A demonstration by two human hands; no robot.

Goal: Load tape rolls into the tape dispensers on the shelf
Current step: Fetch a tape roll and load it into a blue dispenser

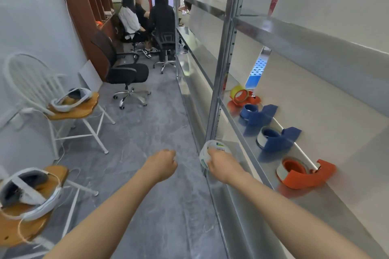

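My right hand [221,165] grips a white tape roll [209,153] with a green-and-white label, held just off the front edge of the metal shelf [242,128]. My left hand [163,164] is a closed fist over the floor, left of the roll, with nothing in it. Along the shelf stand several tape dispensers: a near orange one [305,173] with a roll in it, a blue one [275,139] with a roll, a second blue one [256,114], and a far orange one [242,98] carrying a yellow roll.
A steel upright [225,59] of the shelving stands just beyond the roll. To the left are two wooden-seated chairs [75,107] holding headsets, then black office chairs [126,73]. Three people sit at a desk [147,17] at the far end. The grey floor aisle runs between.
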